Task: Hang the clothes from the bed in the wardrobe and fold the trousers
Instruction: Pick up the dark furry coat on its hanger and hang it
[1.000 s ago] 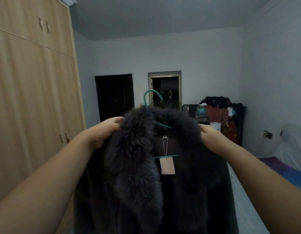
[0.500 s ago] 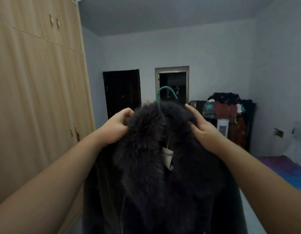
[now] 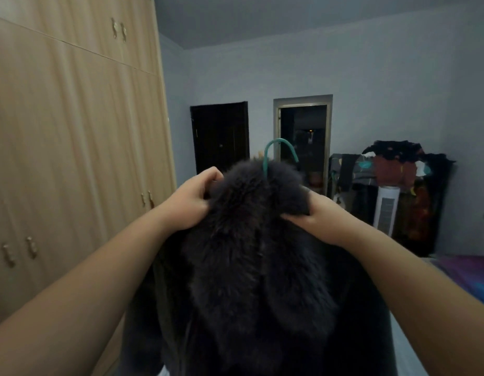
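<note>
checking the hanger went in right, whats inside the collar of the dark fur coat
Only the teal hanger hook rises from the dark fur coat collar; the hanger's shoulders are covered by fur, gripped by left hand and right hand.

Both forearms are bare to the frame's edge, and the hands [image 3: 190, 203] wear nothing.

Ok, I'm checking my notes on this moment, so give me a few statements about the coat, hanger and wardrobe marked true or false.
1. Both hands grip the coat: left hand, right hand. True.
2. The hanger hook is red. False: it is teal.
3. The wardrobe doors are open. False: they are shut.
4. The hook sticks up above the collar. True.
5. The coat hangs in the wardrobe. False: it is held in front of the person.
</note>
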Motion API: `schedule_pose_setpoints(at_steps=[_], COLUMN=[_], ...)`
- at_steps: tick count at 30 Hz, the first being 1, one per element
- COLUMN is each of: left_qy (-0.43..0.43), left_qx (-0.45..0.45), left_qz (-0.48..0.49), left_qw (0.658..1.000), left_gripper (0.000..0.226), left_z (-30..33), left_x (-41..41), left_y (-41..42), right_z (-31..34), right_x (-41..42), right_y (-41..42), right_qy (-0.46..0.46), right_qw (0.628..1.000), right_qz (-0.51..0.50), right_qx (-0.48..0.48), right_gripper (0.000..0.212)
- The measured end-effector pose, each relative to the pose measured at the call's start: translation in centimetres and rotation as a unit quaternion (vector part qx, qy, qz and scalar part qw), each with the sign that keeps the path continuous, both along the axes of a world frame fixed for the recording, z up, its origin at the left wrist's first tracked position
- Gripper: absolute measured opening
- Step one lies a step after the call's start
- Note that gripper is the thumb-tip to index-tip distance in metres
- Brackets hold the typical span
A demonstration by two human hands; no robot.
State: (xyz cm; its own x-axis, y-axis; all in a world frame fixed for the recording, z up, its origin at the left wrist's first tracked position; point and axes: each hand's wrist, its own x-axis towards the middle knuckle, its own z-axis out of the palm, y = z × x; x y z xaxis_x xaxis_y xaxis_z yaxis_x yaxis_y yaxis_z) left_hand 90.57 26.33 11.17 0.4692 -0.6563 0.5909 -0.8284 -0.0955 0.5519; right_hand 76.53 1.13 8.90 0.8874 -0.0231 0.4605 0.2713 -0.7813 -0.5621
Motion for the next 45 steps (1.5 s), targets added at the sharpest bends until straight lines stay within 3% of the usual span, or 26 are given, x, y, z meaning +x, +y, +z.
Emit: schedule_pose_setpoints(at_steps=[4, 6, 10, 14, 17, 21, 24, 27, 30, 33, 35, 38, 41, 45], left_qy=[0.021, 0.032, 0.010, 0.005, 0.031, 0.129, 0.204, 0.268, 0.321, 0.364, 0.400, 0.445, 0.475, 0.532], left_qx=[-0.042, -0.054, -0.055, 0.029, 0.093, 0.053, -0.022, -0.076, -0.108, -0.111, -0.122, -0.145, -0.152, -0.146], left_qz=[0.051, 0.088, 0.171, 0.210, 0.258, 0.328, 0.359, 0.324, 0.274, 0.251, 0.233, 0.195, 0.175, 0.130], left_qw=[0.998, 0.994, 0.984, 0.977, 0.961, 0.934, 0.910, 0.904, 0.900, 0.890, 0.878, 0.862, 0.849, 0.824], left_gripper=[0.024, 0.027, 0.029, 0.034, 0.030, 0.025, 0.017, 0.020, 0.028, 0.034, 0.040, 0.031, 0.027, 0.050], left_z=[-1.5, -2.3, -3.1, -2.7, -1.7, -2.7, -4.9, -6.8, -7.9, -8.9, -9.5, -9.1, -9.5, -11.3], left_x=[0.4, 0.6, 0.0, -1.8, -2.9, -2.9, -3.3, -4.5, -5.1, -5.5, -5.9, -7.4, -8.7, -10.4], left_y=[2.6, 3.9, 6.2, 6.8, 7.1, 8.4, 8.0, 6.3, 5.3, 5.4, 5.9, 7.0, 7.9, 8.0], right_z=[-0.7, -1.0, -1.4, -1.9, -2.3, -3.5, -4.8, -5.8, -6.8, -8.1, -8.3, -7.4, -7.6, -8.9], right_x=[1.5, 2.3, 3.5, 5.6, 7.1, 8.0, 6.9, 4.7, 2.8, 0.2, -1.5, -1.8, -0.8, 0.0], right_y=[-0.5, -0.8, 1.5, 6.1, 8.3, 8.5, 9.9, 14.0, 18.1, 20.6, 22.3, 24.8, 26.3, 27.2], right_qy=[0.044, 0.062, 0.044, -0.040, -0.052, -0.030, -0.059, -0.001, 0.101, -0.011, -0.033, 0.120, 0.146, 0.169], right_qw=[0.975, 0.980, 0.995, 0.998, 0.997, 0.990, 0.987, 0.986, 0.977, 0.983, 0.982, 0.968, 0.903, 0.895], right_qz=[0.084, 0.104, 0.076, 0.007, -0.021, -0.112, -0.137, -0.076, -0.029, -0.168, -0.181, -0.125, -0.070, -0.136], right_qx=[0.203, 0.156, -0.053, -0.038, -0.051, -0.084, 0.067, 0.147, 0.184, 0.072, 0.049, 0.180, 0.397, 0.390], right_gripper=[0.016, 0.030, 0.049, 0.049, 0.047, 0.044, 0.043, 0.036, 0.050, 0.057, 0.038, 0.023, 0.021, 0.034])
